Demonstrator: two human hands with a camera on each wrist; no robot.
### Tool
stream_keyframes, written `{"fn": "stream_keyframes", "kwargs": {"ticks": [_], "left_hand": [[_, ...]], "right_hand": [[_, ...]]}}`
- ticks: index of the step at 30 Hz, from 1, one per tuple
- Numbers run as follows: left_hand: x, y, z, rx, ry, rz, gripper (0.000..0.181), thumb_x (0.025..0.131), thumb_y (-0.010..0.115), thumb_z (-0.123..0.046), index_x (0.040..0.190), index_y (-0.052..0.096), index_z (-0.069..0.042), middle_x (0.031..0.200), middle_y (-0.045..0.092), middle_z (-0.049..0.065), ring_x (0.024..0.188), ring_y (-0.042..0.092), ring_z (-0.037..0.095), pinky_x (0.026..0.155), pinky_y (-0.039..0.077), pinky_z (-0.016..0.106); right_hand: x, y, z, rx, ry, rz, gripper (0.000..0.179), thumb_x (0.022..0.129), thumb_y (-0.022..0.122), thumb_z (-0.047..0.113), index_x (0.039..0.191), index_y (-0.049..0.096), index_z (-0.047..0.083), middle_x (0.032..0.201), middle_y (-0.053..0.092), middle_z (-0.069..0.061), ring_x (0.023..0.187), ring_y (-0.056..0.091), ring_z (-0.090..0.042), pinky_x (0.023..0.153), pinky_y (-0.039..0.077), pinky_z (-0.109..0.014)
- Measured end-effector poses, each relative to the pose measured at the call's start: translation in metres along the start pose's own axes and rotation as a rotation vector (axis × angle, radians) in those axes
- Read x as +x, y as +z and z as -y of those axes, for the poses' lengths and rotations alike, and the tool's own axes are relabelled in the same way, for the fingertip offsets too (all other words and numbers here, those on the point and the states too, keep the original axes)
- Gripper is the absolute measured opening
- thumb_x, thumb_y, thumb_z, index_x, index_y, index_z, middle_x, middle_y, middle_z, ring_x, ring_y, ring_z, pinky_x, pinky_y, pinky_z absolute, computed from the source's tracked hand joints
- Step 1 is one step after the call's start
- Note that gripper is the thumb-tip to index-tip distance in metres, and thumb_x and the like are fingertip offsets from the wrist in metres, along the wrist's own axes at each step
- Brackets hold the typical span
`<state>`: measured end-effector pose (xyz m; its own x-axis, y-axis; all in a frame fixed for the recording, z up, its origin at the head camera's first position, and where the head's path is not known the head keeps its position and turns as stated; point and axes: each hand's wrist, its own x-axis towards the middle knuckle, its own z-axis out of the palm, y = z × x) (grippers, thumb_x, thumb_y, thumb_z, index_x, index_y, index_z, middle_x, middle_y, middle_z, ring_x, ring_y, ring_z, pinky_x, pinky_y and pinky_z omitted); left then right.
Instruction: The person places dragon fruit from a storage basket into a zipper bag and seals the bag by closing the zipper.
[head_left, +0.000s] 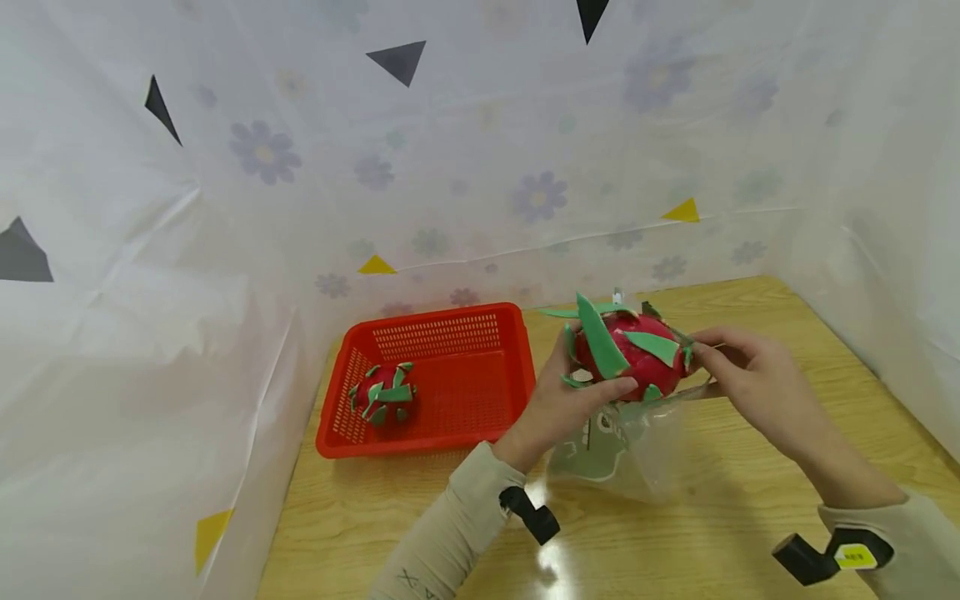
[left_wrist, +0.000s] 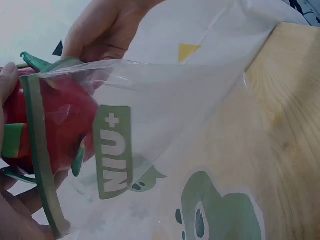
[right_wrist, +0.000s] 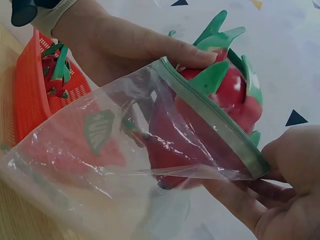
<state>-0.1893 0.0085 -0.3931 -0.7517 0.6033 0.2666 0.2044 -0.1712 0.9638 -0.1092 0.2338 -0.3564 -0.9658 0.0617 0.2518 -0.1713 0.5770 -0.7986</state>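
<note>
Left fingers (head_left: 609,390) grip dragonfruit (head_left: 648,371); right (head_left: 720,367) (curled) pinch bag (head_left: 637,454)

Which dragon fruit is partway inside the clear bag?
The dragon fruit held in the left hand; the other one lies in the red basket.

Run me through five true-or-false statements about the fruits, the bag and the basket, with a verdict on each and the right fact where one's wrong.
1. The left hand holds a dragon fruit. True.
2. The right hand holds the bag by its edge. True.
3. The held fruit is wholly inside the bag. False: part of it is outside.
4. A second fruit lies in the basket. True.
5. The basket is green. False: it is red.
</note>
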Motion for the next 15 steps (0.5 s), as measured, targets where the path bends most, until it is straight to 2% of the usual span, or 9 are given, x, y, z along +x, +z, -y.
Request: {"fn": "stream_keyframes", "kwargs": {"ticks": [4, 6, 8, 10, 13, 15], "left_hand": [[-0.002, 0.0, 0.003, 0.142, -0.013, -0.057, 0.064, 0.088, 0.075, -0.032, 0.139, 0.038, -0.042, 0.131, 0.057, -0.009, 0.109, 0.059, 0.007, 0.075, 0.06, 0.027], [-0.002, 0.0, 0.006, 0.192, 0.005, -0.058, 0.064, 0.088, 0.076, -0.034, 0.139, 0.038, -0.039, 0.129, 0.058, -0.008, 0.107, 0.06, 0.007, 0.075, 0.06, 0.027], [-0.002, 0.0, 0.007, 0.275, 0.025, -0.043, 0.064, 0.086, 0.077, -0.036, 0.139, 0.039, -0.036, 0.128, 0.059, -0.008, 0.106, 0.061, 0.005, 0.076, 0.059, 0.023], [-0.001, 0.0, 0.009, 0.405, 0.047, -0.018, 0.066, 0.085, 0.078, -0.038, 0.139, 0.041, -0.031, 0.127, 0.059, -0.006, 0.103, 0.062, 0.003, 0.077, 0.057, 0.018], [-0.001, 0.0, 0.012, 0.673, 0.091, 0.021, 0.072, 0.082, 0.08, -0.042, 0.141, 0.043, -0.024, 0.126, 0.061, -0.004, 0.103, 0.061, 0.003, 0.078, 0.053, 0.01], [0.0, 0.0, 0.013, 0.819, 0.105, 0.035, 0.075, 0.082, 0.079, -0.043, 0.143, 0.043, -0.021, 0.124, 0.063, -0.004, 0.103, 0.061, 0.004, 0.078, 0.05, 0.008]], "right_hand": [[0.0, 0.0, 0.001, 0.011, -0.005, -0.005, 0.023, 0.104, 0.052, 0.016, 0.118, 0.064, 0.001, 0.09, 0.068, 0.001, 0.078, 0.068, -0.002, 0.063, 0.06, -0.025], [0.0, 0.0, 0.002, 0.025, -0.012, -0.009, 0.023, 0.103, 0.052, 0.015, 0.117, 0.064, 0.0, 0.089, 0.068, -0.001, 0.078, 0.067, -0.002, 0.063, 0.06, -0.025], [0.0, 0.0, 0.003, 0.033, -0.026, -0.024, 0.022, 0.103, 0.053, 0.013, 0.116, 0.064, 0.0, 0.088, 0.069, 0.002, 0.078, 0.067, -0.001, 0.062, 0.06, -0.024], [0.001, 0.0, 0.004, 0.049, -0.042, -0.04, 0.021, 0.102, 0.054, 0.012, 0.115, 0.064, -0.001, 0.088, 0.069, 0.005, 0.078, 0.067, -0.001, 0.062, 0.059, -0.023], [0.001, 0.001, 0.007, 0.045, -0.069, -0.063, 0.019, 0.101, 0.055, 0.011, 0.112, 0.065, -0.001, 0.087, 0.069, 0.008, 0.079, 0.067, -0.001, 0.062, 0.059, -0.022], [0.001, 0.001, 0.009, 0.049, -0.082, -0.067, 0.018, 0.101, 0.056, 0.01, 0.111, 0.066, 0.0, 0.085, 0.07, 0.006, 0.078, 0.068, -0.002, 0.062, 0.059, -0.022]]}}
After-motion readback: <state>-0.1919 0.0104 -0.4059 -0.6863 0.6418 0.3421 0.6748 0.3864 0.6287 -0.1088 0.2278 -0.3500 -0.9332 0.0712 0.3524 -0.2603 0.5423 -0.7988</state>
